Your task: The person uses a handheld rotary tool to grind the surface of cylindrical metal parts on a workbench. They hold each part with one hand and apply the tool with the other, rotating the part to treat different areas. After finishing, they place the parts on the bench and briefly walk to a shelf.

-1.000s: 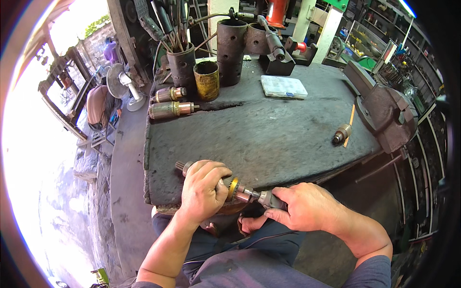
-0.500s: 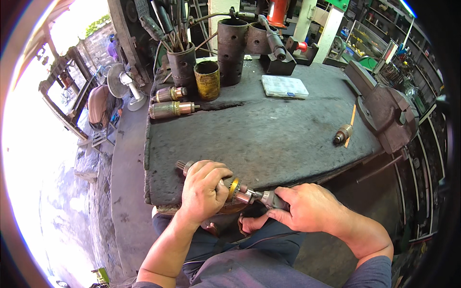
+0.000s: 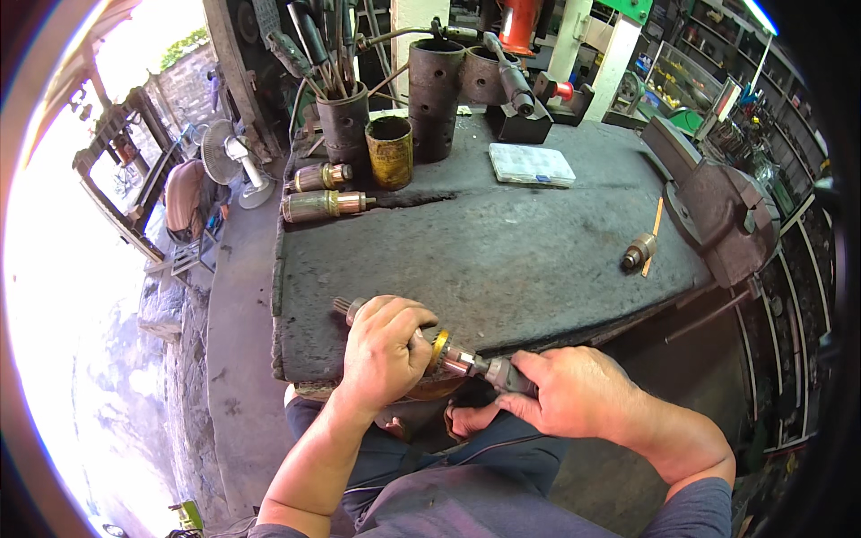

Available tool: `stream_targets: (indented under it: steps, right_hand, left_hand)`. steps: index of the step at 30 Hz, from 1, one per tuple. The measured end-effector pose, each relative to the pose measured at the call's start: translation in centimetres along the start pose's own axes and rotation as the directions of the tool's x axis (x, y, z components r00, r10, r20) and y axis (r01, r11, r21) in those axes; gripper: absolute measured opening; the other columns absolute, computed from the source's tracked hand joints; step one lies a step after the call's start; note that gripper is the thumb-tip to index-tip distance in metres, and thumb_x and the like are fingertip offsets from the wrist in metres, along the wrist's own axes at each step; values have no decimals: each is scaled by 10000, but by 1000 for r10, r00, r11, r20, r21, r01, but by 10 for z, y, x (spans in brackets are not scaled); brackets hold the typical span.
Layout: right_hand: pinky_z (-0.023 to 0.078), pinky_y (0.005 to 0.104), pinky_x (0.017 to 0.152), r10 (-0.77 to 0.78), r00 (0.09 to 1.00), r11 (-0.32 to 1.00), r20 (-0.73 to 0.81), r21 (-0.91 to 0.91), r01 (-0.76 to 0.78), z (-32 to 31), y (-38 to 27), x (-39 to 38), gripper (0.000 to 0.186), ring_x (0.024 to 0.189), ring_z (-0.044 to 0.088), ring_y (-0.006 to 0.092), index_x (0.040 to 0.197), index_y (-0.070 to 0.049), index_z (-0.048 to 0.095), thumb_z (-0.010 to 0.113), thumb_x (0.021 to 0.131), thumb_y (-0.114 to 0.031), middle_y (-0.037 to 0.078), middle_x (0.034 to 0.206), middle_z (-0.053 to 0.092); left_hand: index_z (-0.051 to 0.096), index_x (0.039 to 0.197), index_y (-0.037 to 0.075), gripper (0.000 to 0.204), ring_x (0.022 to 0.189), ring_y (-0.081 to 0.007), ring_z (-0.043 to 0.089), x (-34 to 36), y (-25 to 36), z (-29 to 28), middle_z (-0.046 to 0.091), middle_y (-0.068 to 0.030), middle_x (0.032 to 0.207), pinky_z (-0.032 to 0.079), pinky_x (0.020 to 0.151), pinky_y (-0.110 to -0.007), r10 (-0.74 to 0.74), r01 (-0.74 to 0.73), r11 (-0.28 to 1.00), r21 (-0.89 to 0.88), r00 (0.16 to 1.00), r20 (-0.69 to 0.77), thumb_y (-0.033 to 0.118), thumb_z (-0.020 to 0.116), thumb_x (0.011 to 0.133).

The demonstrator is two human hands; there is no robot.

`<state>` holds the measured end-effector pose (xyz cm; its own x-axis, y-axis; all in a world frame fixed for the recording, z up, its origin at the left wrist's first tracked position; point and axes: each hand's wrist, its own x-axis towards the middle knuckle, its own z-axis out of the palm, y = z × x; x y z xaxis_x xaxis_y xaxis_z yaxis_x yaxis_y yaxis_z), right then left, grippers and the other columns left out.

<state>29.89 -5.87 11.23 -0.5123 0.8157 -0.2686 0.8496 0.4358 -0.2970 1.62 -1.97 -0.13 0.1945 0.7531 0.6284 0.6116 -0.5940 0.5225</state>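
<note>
Near the front edge of the bench, my left hand is wrapped round a motor armature. A toothed gear end sticks out past my knuckles on the left. On the other side a yellow band and a copper commutator show; my fingers hide the middle. My right hand is closed round a grey tool with a tapered nose, its rear hidden in my palm. That nose meets the armature's shaft end beside the commutator; whether it grips or only touches the shaft, I cannot tell.
The dark bench bears two more armatures, a yellow can, a tube of tools and a clear plastic case. A small metal part lies near the bench vise. A fan and a bent-over person are left.
The armature and both hands have shifted only slightly. The grey tool's nose sits a little closer to the commutator, and both hands keep their grip.
</note>
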Motion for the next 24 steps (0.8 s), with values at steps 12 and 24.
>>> stream_targets:
  steps: [12, 24]
  right_hand:
    - [671, 598, 760, -24, 1000, 1000, -16, -18, 23, 3, 0, -1, 570, 843, 823, 503, 1142, -9, 744, 750, 1100, -578, 249, 886, 815]
    - [660, 611, 764, 21, 998, 1000, -55, 11, -21, 2, 5, 0, 561, 846, 813, 517, 1111, -2, 744, 768, 1091, -562, 259, 874, 810]
  left_hand:
    - [810, 1002, 24, 204, 1024, -369, 782, 3, 0, 2, 828, -131, 1041, 605, 983, -498, -12, 12, 1000, 14, 1000, 5, 16, 670, 855]
    - [808, 1017, 25, 220, 1047, -377, 785, 2, 1, 1, 830, -134, 1056, 603, 1002, -510, -1, 0, 1000, -12, 1000, -3, 8, 671, 847]
